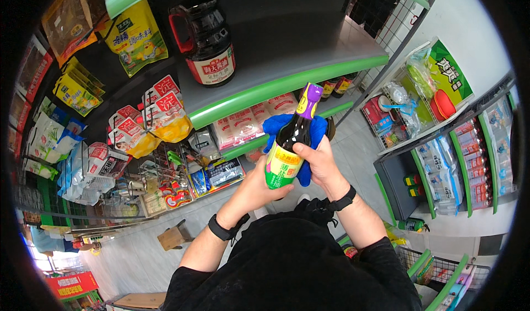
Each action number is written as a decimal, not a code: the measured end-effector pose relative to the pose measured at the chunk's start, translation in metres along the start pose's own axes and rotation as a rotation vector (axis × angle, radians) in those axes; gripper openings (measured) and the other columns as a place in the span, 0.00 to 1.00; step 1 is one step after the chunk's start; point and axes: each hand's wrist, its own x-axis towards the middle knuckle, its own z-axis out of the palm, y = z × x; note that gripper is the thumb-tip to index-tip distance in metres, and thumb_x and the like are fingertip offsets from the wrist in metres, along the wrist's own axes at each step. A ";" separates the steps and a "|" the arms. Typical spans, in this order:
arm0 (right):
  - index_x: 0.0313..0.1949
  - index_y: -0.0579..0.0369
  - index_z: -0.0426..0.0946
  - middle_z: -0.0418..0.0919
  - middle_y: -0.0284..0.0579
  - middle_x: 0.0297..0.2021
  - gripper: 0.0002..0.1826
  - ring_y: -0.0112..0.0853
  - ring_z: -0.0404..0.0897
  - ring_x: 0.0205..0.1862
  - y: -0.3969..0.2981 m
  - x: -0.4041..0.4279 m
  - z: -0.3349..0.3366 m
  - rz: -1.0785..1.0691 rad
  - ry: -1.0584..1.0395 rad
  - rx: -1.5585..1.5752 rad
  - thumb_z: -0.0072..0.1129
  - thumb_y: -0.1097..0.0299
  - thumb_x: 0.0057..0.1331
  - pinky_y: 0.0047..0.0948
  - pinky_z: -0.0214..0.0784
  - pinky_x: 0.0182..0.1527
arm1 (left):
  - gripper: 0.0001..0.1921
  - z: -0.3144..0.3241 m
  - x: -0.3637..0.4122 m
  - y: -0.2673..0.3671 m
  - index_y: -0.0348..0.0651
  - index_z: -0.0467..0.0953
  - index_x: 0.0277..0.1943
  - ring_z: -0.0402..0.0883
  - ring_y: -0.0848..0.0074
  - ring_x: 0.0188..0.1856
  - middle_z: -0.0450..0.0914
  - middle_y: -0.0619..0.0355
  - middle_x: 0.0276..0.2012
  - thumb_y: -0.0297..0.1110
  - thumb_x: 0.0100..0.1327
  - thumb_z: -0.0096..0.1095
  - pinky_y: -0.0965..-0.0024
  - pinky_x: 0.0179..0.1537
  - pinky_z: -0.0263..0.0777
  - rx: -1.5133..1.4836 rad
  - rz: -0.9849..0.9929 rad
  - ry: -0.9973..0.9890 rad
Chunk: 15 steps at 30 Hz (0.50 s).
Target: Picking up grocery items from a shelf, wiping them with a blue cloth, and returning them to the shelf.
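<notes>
A dark glass soy sauce bottle [285, 162] with a yellow-green label and a purple cap wrap is tilted in front of my chest. My left hand [258, 182] is closed around its lower part. Behind the bottle is a blue cloth [305, 172], which my right hand [321, 160] holds against the glass, its thumb on the label. Just beyond the bottle runs the green front edge of a grey shelf [290, 77]. A large dark jug of soy sauce [211, 42] with a red handle stands on that shelf.
Hanging seasoning bags [138, 40] and starch packets [165, 112] crowd the left. Pink-and-white packets [248, 124] lie on the lower shelf, with dark bottles [343, 85] farther right. Shelves of bottled drinks [474, 162] line the right side. A small wooden stool [173, 237] stands on the floor.
</notes>
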 end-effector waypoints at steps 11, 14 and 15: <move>0.49 0.62 0.73 0.82 0.41 0.42 0.13 0.28 0.81 0.44 -0.049 0.022 -0.027 -0.112 -0.100 -0.295 0.58 0.74 0.66 0.29 0.72 0.50 | 0.42 0.019 0.023 0.007 0.36 0.59 0.64 0.75 0.69 0.56 0.75 0.49 0.53 0.36 0.48 0.78 0.66 0.58 0.67 -0.154 0.048 -0.212; 0.49 0.61 0.74 0.82 0.39 0.43 0.13 0.27 0.80 0.46 -0.065 0.022 -0.033 -0.094 -0.186 -0.324 0.59 0.77 0.65 0.29 0.71 0.52 | 0.44 0.023 0.039 0.035 0.37 0.58 0.66 0.74 0.67 0.57 0.74 0.48 0.55 0.36 0.48 0.78 0.65 0.59 0.67 -0.002 0.060 -0.181; 0.49 0.61 0.75 0.82 0.39 0.43 0.13 0.26 0.80 0.46 -0.068 0.022 -0.037 -0.128 -0.202 -0.381 0.59 0.78 0.64 0.29 0.71 0.53 | 0.44 0.029 0.044 0.042 0.37 0.58 0.65 0.75 0.66 0.57 0.74 0.47 0.54 0.38 0.48 0.78 0.64 0.59 0.67 0.038 0.125 -0.142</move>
